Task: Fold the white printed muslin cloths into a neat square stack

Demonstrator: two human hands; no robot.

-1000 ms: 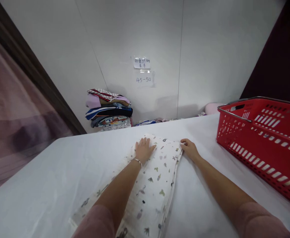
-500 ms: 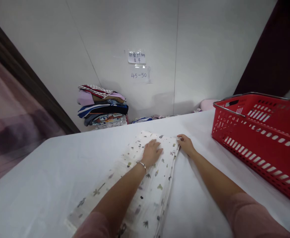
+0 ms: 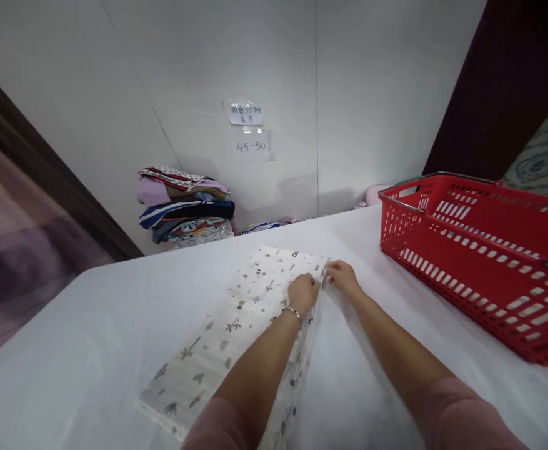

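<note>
A folded white cloth (image 3: 250, 294) with a scattered print of small leaf-like and plant-like figures lies lengthwise on the white-covered table (image 3: 109, 325). Its long right edge shows several stacked layers. My left hand (image 3: 304, 292), with a bracelet (image 3: 293, 312) at the wrist, has its fingers curled closed on that edge near the far right corner. Just beyond it, my right hand (image 3: 343, 276) pinches the same corner between thumb and fingers. Part of the cloth is hidden under my left forearm.
A red plastic basket (image 3: 470, 250) with metal handles stands on the table at the right. Behind the far edge rises a pile of folded fabrics (image 3: 187, 206), against a pale wall with handwritten paper signs (image 3: 250, 147). Sheer pink fabric (image 3: 25, 269) hangs at the left.
My left hand has slid right, from lying spread on the cloth to closing on its right edge. My right hand stays at the corner. The view has shifted, showing more of the basket.
</note>
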